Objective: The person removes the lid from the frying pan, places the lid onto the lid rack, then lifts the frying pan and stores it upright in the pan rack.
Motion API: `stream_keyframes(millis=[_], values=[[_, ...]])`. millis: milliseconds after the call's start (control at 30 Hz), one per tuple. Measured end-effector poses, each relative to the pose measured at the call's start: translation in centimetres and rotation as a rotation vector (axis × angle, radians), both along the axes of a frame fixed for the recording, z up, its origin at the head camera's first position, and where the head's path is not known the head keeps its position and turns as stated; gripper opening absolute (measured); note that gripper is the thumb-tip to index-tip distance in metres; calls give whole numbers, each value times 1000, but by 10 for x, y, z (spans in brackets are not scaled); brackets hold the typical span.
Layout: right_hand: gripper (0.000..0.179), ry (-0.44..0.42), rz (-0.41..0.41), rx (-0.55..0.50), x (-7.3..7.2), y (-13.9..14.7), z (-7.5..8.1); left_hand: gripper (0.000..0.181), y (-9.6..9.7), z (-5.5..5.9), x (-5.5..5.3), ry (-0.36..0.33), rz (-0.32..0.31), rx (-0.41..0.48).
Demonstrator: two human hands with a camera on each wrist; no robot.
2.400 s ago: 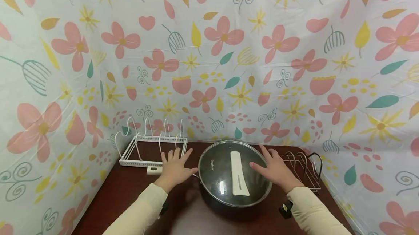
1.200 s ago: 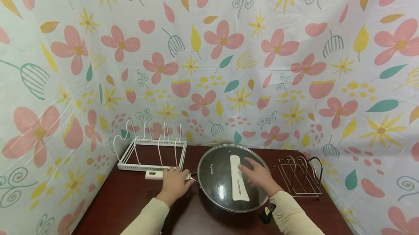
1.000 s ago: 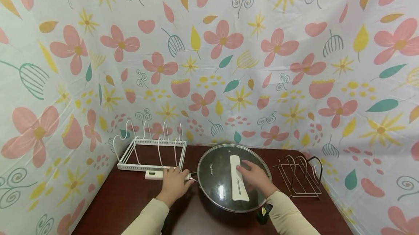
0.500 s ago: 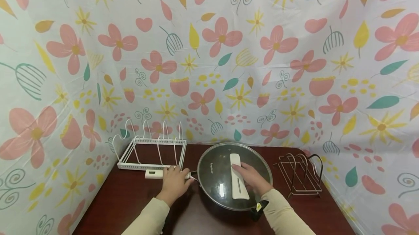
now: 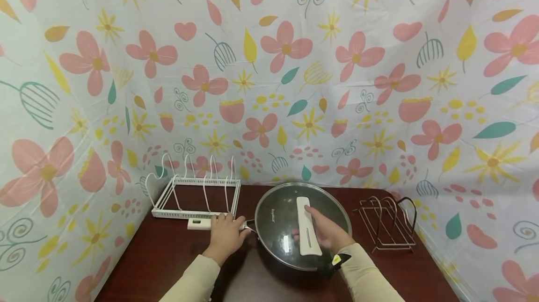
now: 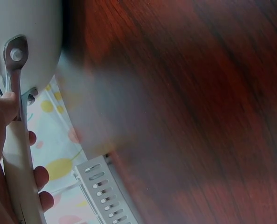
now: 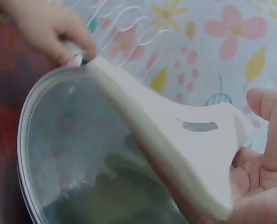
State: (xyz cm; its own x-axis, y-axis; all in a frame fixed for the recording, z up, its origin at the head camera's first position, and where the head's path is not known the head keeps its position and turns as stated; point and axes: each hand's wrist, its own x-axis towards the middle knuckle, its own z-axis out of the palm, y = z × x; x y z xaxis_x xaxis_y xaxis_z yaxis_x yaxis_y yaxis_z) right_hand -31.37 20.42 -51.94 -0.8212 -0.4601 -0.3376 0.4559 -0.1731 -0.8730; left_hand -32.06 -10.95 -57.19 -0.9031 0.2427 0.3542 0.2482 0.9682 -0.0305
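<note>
A dark pan covered by a round glass lid [image 5: 278, 246] stands on the table. Its long cream handle [image 5: 199, 224] points left. My left hand [image 5: 226, 236] grips that handle near the metal bracket; the left wrist view shows fingers wrapped round the handle [image 6: 19, 158] beside the pan's white outer wall [image 6: 31, 46]. Over the lid, my right hand [image 5: 330, 232] has its fingers passed under the white lid handle [image 5: 304, 218], fingertips showing on its left side. In the right wrist view the thumb of my right hand [image 7: 269, 158] stands apart from the lid handle [image 7: 171, 130].
A white wire rack [image 5: 185, 214] with upright loops stands behind the left hand. At right is a dark metal wire rack [image 5: 393, 248]. A flowered curtain [image 5: 269, 82] hangs behind the dark red table [image 5: 139, 264].
My left hand came down onto the pan handle and took hold of it. My right hand moved left over the lid, and its fingers slid under the lid handle. Pan and lid stay put.
</note>
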Motion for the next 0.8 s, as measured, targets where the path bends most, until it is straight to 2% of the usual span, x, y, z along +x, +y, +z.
stream_keyframes(millis=[133, 267, 333, 533, 633, 800], values=[[68, -84, 86, -171, -2, 3, 1, 46, 0, -1, -1, -10, 7, -4], [67, -122, 125, -217, 0, -1, 2, 46, 0, -3, -2, -4, 9, -4], [68, -130, 102, -174, 2, -4, 3, 46, 0, -4, -2, 1, 8, -3], [54, -123, -60, -55, 9, -16, 4, 48, 0, -5, -3, 3, 3, -7], [49, -76, -122, -5, 9, -20, 2, 48, 0, -5, -2, 11, 2, -9], [46, 16, -179, 90, 8, -25, -2, 45, -1, -2, -1, 26, -11, 13]])
